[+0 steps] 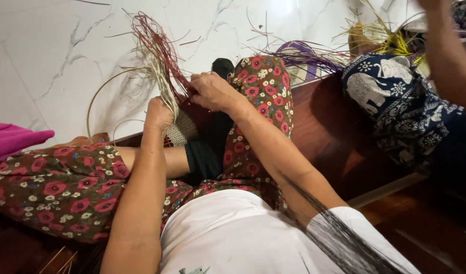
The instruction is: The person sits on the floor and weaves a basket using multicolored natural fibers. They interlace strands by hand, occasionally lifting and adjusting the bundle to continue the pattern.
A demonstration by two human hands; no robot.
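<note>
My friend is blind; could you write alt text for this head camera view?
A seated person's left hand grips a partly woven basket while the right hand works its loose red and pale strands. Another person's arm shows at right.

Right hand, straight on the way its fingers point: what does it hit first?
The right hand points left toward the upright bundle of red and pale strips. Its fingertips already look to be among them, just above the left hand gripping the bundle. Past that, white marble floor; depth is unclear.
</note>
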